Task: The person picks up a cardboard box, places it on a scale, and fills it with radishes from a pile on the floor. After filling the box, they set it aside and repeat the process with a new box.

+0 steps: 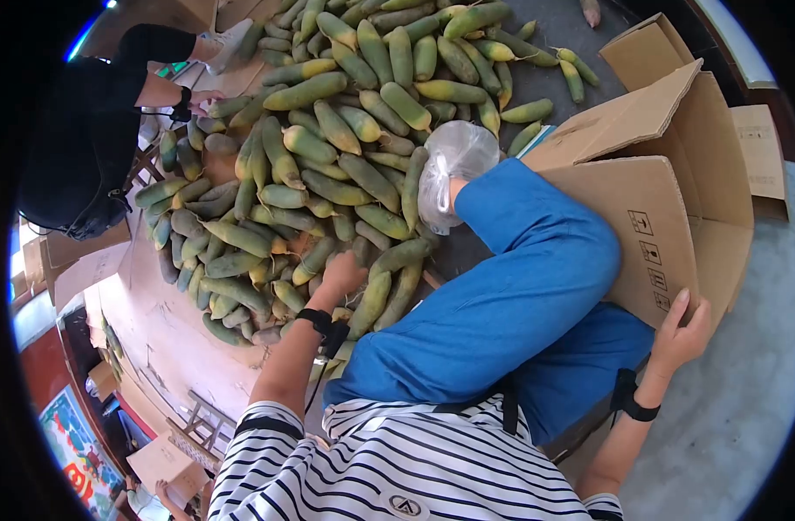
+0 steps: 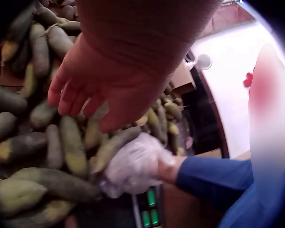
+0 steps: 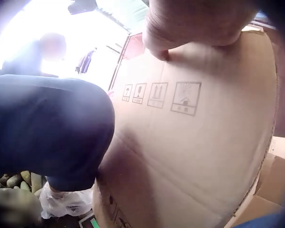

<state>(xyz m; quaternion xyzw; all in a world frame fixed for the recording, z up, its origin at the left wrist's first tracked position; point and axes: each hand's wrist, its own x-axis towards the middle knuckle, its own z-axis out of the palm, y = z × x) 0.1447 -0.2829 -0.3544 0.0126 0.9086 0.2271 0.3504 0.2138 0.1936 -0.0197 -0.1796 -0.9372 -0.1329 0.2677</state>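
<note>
My left hand [image 1: 344, 273] reaches down over a big heap of long green radishes [image 1: 335, 126]. In the left wrist view the left hand [image 2: 104, 80] has its fingers pointing down, loosely bent and apart, close over several radishes [image 2: 72, 145], with none held between them. At the right, my right hand [image 1: 682, 334] grips the edge of an open cardboard box [image 1: 628, 217] that leans beside my knee. In the right wrist view the right hand [image 3: 194, 23] lies over the box's upper edge, one fingertip against the printed side [image 3: 180, 137]; its other fingers are hidden.
My foot, wrapped in a clear plastic bag [image 1: 454, 165], stands against the heap. Another person's hand [image 1: 205, 100] touches radishes at the upper left. More cardboard boxes [image 1: 758, 156] stand at the far right. A low wooden stool [image 1: 208, 421] is at the lower left.
</note>
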